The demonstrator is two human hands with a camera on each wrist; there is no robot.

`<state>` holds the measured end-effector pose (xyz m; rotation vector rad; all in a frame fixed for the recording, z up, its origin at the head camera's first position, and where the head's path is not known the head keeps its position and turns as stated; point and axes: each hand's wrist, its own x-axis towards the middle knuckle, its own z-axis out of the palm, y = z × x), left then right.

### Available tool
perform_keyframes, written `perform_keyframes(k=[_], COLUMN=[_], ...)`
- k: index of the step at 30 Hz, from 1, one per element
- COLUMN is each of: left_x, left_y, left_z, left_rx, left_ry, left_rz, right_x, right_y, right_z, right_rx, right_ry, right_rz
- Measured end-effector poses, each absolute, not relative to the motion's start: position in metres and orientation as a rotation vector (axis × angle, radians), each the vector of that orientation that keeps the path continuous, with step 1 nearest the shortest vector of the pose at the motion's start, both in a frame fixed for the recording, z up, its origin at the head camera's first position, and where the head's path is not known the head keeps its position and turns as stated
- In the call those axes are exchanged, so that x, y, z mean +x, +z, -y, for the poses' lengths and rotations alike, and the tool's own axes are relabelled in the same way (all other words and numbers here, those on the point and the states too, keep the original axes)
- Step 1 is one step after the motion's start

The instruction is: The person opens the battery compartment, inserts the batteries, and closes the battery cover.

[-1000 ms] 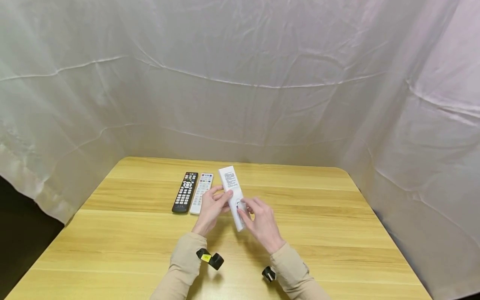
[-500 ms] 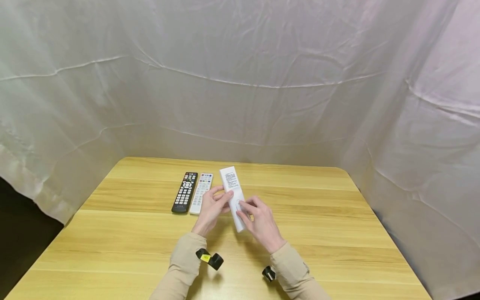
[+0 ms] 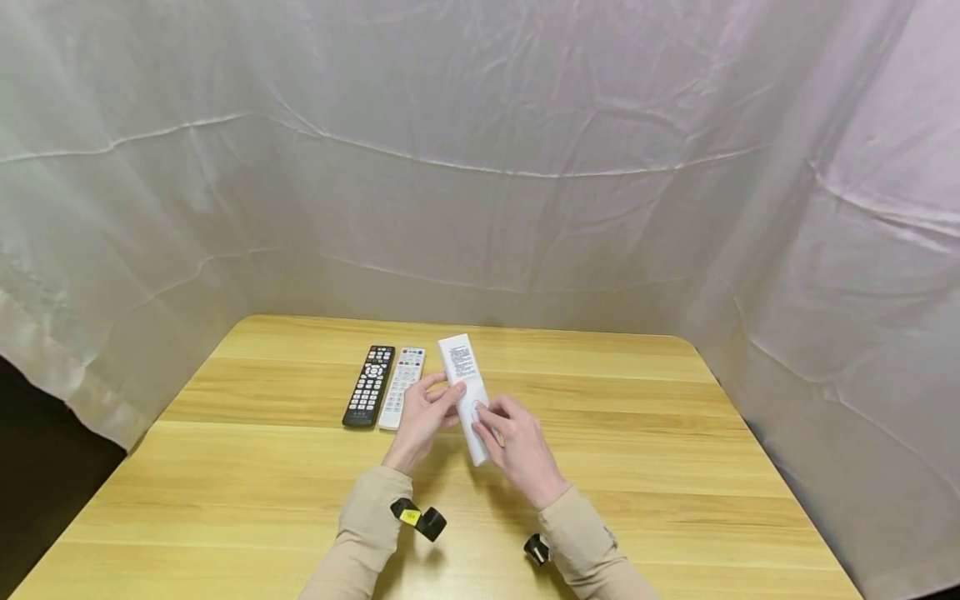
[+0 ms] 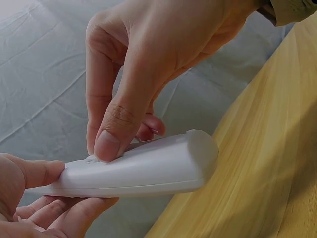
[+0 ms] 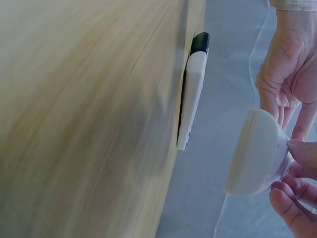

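A white remote control (image 3: 457, 358) is held above the table with its back up, showing a printed label. My left hand (image 3: 423, 417) grips its left side, thumb on the back and fingers underneath. On the lower back, my right hand (image 3: 525, 450) has thumb and bent index finger close together at the battery compartment area. In the left wrist view that thumb (image 4: 111, 141) touches the remote's back; whatever lies under the fingertips is hidden. The right wrist view shows the remote's rounded end (image 5: 255, 153) between both hands.
A black remote control (image 3: 369, 387) and a second white remote control (image 3: 403, 387) lie side by side, buttons up, left of the hands. The wooden table (image 3: 637, 467) ends at a pale grey curtain (image 3: 480, 208). Each wrist carries a black camera mount (image 3: 420, 518).
The dark marks in the held remote's lower back have disappeared from sight, and that area now looks white. My right fingertips have shifted slightly on it. The left hand stays in place.
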<state>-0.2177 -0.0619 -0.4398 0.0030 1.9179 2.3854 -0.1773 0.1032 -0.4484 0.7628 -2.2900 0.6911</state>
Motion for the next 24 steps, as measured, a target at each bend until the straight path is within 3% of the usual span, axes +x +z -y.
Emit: perform_keyframes(k=[24], left_x=[-0.2202], left_y=[-0.4427], left_z=[0.0622], left_rx=[-0.001], left_ry=[2.384], left_rz=[-1.918], right_x=[-0.1781], right_y=[-0.4517], right_z=[-0.1031], right_rx=[0.748], right_ry=[0.668], right_rz=[2.298])
